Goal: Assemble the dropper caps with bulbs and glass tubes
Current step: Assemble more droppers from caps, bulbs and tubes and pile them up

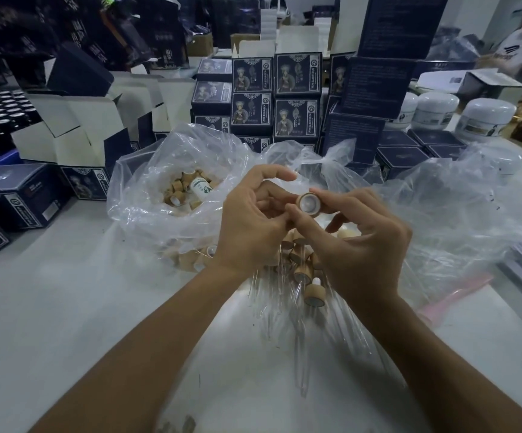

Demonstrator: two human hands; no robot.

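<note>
Now pinching a bamboo dropper cap (308, 205) in right hand (359, 242) above the plastic bag (165, 170); left hand (250, 226) curled just beside the cap, grip unclear.

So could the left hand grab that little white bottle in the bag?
Probably yes. The white bottle lies on top of the caps in the open plastic bag, uncovered, just left of the left hand, whose fingers seem to hold nothing. The right hand holds a cap.

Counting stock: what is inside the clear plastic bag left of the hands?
Inside the plastic bag lie loose wooden caps and one white labelled bottle. More caps show through its lower folds; crumpled plastic hides the rest.
</note>
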